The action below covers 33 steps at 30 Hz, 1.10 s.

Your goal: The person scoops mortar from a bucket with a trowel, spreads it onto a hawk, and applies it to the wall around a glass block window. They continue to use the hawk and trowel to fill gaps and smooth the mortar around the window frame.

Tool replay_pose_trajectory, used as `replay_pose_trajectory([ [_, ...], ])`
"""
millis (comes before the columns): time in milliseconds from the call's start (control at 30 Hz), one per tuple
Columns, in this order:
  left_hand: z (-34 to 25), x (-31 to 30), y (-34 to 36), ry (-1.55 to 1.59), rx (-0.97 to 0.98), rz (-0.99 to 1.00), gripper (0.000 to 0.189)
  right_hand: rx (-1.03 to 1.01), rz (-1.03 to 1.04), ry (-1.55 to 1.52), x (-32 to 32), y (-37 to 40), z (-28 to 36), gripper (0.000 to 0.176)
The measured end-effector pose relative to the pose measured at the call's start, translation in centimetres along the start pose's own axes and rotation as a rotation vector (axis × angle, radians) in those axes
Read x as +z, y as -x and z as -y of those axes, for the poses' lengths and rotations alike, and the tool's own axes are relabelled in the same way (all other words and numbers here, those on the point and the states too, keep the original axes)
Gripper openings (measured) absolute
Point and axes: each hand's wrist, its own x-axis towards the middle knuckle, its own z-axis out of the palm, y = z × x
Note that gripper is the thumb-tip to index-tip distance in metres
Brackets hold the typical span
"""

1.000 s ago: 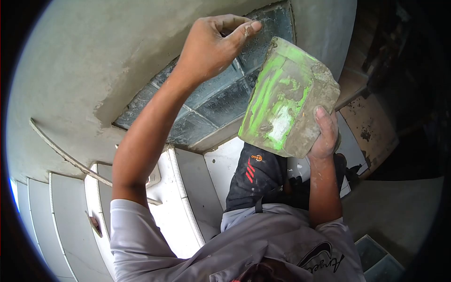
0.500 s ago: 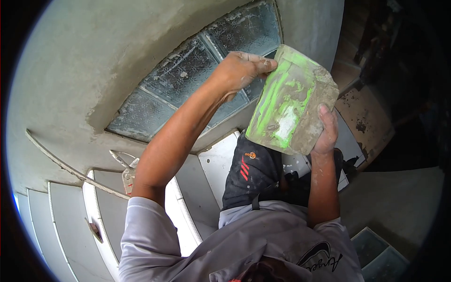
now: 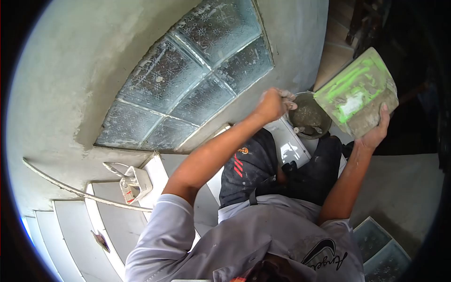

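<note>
My right hand [image 3: 375,134] grips the lower right edge of a flat, roughly rectangular board [image 3: 345,94] with green smears, a white patch and grey residue. The board is tilted, at the right beside a round bucket [image 3: 310,115]. Grey material and a small object lie inside the bucket. My left hand [image 3: 277,104] is closed, its dusty fingers curled at the bucket's left rim. Whatever is between those fingers, if anything, is too small to make out. It is apart from the board.
A glass-block window [image 3: 188,80] is set in the curved plaster wall [image 3: 61,94]. Pale steps [image 3: 75,230] curve at lower left, with a white container [image 3: 136,184], a long thin strip [image 3: 70,188] and a small trowel-like object [image 3: 100,240] there.
The board has moved right in my right hand, uncovering the bucket. My left hand has come away from the board's upper left edge and moved down and right to the bucket.
</note>
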Motion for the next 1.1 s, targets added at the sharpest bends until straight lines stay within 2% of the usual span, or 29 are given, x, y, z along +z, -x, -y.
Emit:
replay_pose_trajectory([
  [33, -1.6, 0.7, -0.3, -0.181, -0.015, -0.088, 0.019, -0.022, 0.052, 0.019, -0.9, -0.4, 0.0, 0.059],
  [100, -1.4, 2.3, -2.1, -0.361, 0.105, -0.136, 0.016, -0.03, 0.099, 0.047, -1.6, -0.4, 0.1, 0.057],
  [233, -0.3, 4.4, -4.7, -0.663, 0.342, -0.138, 0.02, -0.022, 0.094, -0.063, -0.9, 0.5, -0.2, 0.056],
  [267, -3.3, 3.6, -3.5, -0.748, 0.2, -0.033, 0.021, 0.005, 0.069, -0.135, -0.5, 0.9, 0.0, 0.056],
  [333, -1.0, 4.2, -4.6, -0.656, 0.614, -0.361, 0.022, 0.034, -0.02, -0.227, 0.7, 1.7, 0.6, 0.056],
  [400, -2.9, 3.2, -3.6, -0.635, 0.617, -0.34, 0.024, 0.034, -0.144, -0.27, 3.0, 2.5, 1.4, 0.056],
  [467, -5.6, 0.2, -1.1, -0.693, 0.204, 0.031, 0.029, 0.045, -0.132, -0.338, 4.3, 3.0, 1.8, 0.056],
  [533, -5.0, -3.0, 1.0, -0.731, 0.223, 0.05, 0.037, 0.055, -0.111, -0.384, 6.2, 3.5, 1.9, 0.056],
  [567, -7.2, -6.2, 3.3, -0.805, 0.095, 0.18, 0.046, 0.105, -0.02, -0.422, 7.4, 3.8, 1.6, 0.057],
  [600, -7.7, -9.5, 5.0, -0.904, 0.086, 0.28, 0.052, 0.158, 0.073, -0.459, 8.6, 4.1, 1.2, 0.057],
  [633, -11.2, -12.4, 7.8, -0.945, -0.066, 0.317, 0.053, 0.218, 0.165, -0.435, 9.8, 4.0, 0.4, 0.059],
  [667, -14.5, -15.0, 10.4, -0.893, -0.073, 0.228, 0.05, 0.276, 0.259, -0.411, 11.2, 3.9, -0.6, 0.061],
  [700, -17.5, -17.3, 12.8, -0.728, -0.028, 0.093, 0.044, 0.34, 0.322, -0.417, 13.0, 4.3, -1.4, 0.054],
  [733, -19.4, -19.5, 14.8, -0.547, 0.147, -0.058, 0.04, 0.412, 0.402, -0.468, 14.8, 4.8, -2.2, 0.047],
  [767, -20.5, -21.6, 16.0, -0.543, 0.341, -0.307, 0.036, 0.411, 0.425, -0.478, 16.5, 5.2, -3.5, 0.043],
  [800, -21.4, -24.9, 16.3, -0.731, 0.607, -0.537, 0.037, 0.444, 0.488, -0.427, 17.9, 5.6, -4.3, 0.05],
  [833, -23.3, -27.7, 17.0, -1.174, 0.757, -0.774, 0.034, 0.454, 0.519, -0.429, 19.5, 5.9, -5.1, 0.048],
  [867, -24.9, -30.5, 17.0, -1.384, 0.944, -0.982, 0.033, 0.483, 0.532, -0.476, 21.1, 6.1, -5.9, 0.047],
  [900, -26.1, -33.6, 17.2, -1.558, 1.054, -1.085, 0.036, 0.511, 0.545, -0.522, 22.5, 6.2, -6.6, 0.046],
  [933, -26.7, -35.6, 17.0, -1.674, 1.06, -1.194, 0.048, 0.496, 0.529, -0.523, 23.8, 6.5, -6.7, 0.044],
  [1033, -25.5, -40.1, 15.5, -1.818, 1.021, -1.329, 0.06, 0.456, 0.49, -0.536, 26.0, 6.6, -7.1, 0.042],
  [1067, -25.7, -39.5, 15.3, -1.826, 0.924, -1.276, 0.067, 0.461, 0.473, -0.536, 26.4, 6.5, -7.0, 0.041],
  [1100, -25.7, -39.8, 15.3, -1.802, 0.938, -1.275, 0.066, 0.47, 0.457, -0.532, 26.7, 6.6, -6.9, 0.041],
])
